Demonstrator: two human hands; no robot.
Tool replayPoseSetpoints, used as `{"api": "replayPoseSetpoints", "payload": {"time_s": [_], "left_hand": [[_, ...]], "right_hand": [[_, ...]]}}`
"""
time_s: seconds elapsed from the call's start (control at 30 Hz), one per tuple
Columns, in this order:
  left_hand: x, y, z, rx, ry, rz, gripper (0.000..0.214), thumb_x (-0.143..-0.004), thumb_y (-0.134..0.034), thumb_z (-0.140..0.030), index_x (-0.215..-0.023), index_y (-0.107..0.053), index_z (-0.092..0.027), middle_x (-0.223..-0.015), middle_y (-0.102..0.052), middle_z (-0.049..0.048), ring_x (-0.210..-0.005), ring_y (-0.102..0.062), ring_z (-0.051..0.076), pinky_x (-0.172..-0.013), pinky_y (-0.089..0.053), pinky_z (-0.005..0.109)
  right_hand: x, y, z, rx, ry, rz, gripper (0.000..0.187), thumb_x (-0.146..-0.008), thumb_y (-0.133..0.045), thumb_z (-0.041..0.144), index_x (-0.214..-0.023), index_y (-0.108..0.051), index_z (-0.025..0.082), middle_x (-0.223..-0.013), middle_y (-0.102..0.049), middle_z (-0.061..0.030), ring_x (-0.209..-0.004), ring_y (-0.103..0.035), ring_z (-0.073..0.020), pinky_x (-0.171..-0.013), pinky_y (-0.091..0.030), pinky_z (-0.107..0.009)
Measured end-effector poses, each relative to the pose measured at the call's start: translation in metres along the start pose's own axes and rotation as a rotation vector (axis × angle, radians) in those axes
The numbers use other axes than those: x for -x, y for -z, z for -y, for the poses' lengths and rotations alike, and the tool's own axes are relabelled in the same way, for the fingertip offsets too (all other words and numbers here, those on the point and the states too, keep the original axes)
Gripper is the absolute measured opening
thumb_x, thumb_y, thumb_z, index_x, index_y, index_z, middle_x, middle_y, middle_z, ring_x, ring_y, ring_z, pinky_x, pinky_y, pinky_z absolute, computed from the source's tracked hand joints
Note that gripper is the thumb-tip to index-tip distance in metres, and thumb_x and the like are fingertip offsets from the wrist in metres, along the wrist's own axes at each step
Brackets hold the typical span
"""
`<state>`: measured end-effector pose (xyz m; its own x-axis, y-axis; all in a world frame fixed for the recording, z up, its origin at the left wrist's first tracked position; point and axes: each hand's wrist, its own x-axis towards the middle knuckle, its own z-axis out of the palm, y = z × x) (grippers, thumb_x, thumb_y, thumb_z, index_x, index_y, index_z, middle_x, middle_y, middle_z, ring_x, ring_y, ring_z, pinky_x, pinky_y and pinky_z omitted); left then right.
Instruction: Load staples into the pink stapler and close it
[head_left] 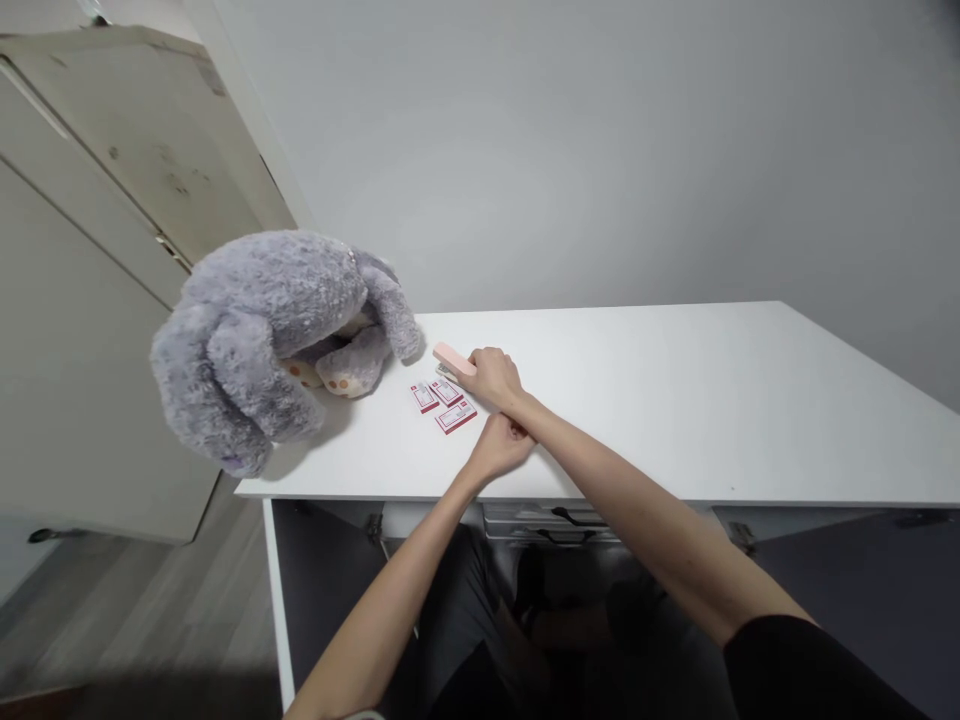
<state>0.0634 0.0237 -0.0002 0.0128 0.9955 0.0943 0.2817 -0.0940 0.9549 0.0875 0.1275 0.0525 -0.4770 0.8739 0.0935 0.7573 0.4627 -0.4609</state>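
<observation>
My right hand (495,378) is wrapped round the rear end of a pink stapler (453,358) on the white tabletop (637,400). The stapler's front points to the upper left. Close beneath my right wrist rests my left hand (501,447), its fingers curled in; whether anything is inside them is hidden. Three small red-and-white boxes lie flat together just left of my hands: one box (424,397) on the left, another box (446,391) by the stapler's front, and a third box (456,416) nearest my left hand.
A large grey-purple plush toy (277,285) slumps over the table's left end. Behind the table rises a grey wall (570,150). Below the front edge are drawers with dark handles (566,537) and opened cabinet doors (847,580). A pale cabinet (82,330) stands at far left.
</observation>
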Motion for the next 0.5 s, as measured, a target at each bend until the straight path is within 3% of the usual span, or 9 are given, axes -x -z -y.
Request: {"api": "replayPoseSetpoints", "payload": {"time_s": [0.17, 0.3, 0.4, 0.5], "left_hand": [[-0.001, 0.000, 0.001, 0.013, -0.005, -0.013, 0.025, -0.076, -0.066, -0.022, -0.068, -0.042, -0.023, -0.065, -0.042, -0.0038, -0.066, -0.037, 0.013, -0.060, -0.028, 0.030], [-0.001, -0.001, 0.003, 0.018, 0.036, -0.018, 0.025, -0.078, -0.070, -0.030, -0.070, -0.048, -0.021, -0.064, -0.045, -0.0040, -0.063, -0.039, 0.012, -0.060, -0.028, 0.029], [0.000, -0.001, 0.002, 0.046, 0.020, -0.027, 0.017, -0.081, -0.068, -0.031, -0.080, -0.056, -0.019, -0.067, -0.051, -0.0044, -0.063, -0.043, 0.011, -0.061, -0.031, 0.027], [0.002, 0.000, -0.001, 0.018, 0.007, -0.018, 0.012, -0.082, -0.065, -0.030, -0.084, -0.059, -0.019, -0.068, -0.054, -0.0049, -0.063, -0.044, 0.011, -0.061, -0.032, 0.026]], "right_hand": [[-0.001, -0.004, 0.001, 0.005, -0.006, 0.008, 0.037, -0.104, -0.064, 0.049, -0.111, -0.078, 0.015, -0.115, -0.080, -0.0200, -0.099, -0.075, -0.0296, -0.077, -0.048, -0.033], [0.002, 0.005, -0.007, -0.031, -0.019, -0.020, 0.045, -0.097, -0.071, 0.058, -0.115, -0.077, 0.018, -0.122, -0.079, -0.0176, -0.103, -0.074, -0.0312, -0.083, -0.051, -0.035], [0.008, 0.018, -0.031, -0.141, -0.066, -0.096, 0.045, -0.103, -0.062, 0.059, -0.120, -0.076, 0.020, -0.124, -0.080, -0.0131, -0.110, -0.074, -0.0302, -0.088, -0.052, -0.037], [0.023, 0.028, -0.070, -0.287, -0.104, -0.120, 0.031, -0.106, -0.060, 0.048, -0.103, -0.077, 0.022, -0.115, -0.083, -0.0089, -0.105, -0.075, -0.0256, -0.090, -0.052, -0.034]]}}
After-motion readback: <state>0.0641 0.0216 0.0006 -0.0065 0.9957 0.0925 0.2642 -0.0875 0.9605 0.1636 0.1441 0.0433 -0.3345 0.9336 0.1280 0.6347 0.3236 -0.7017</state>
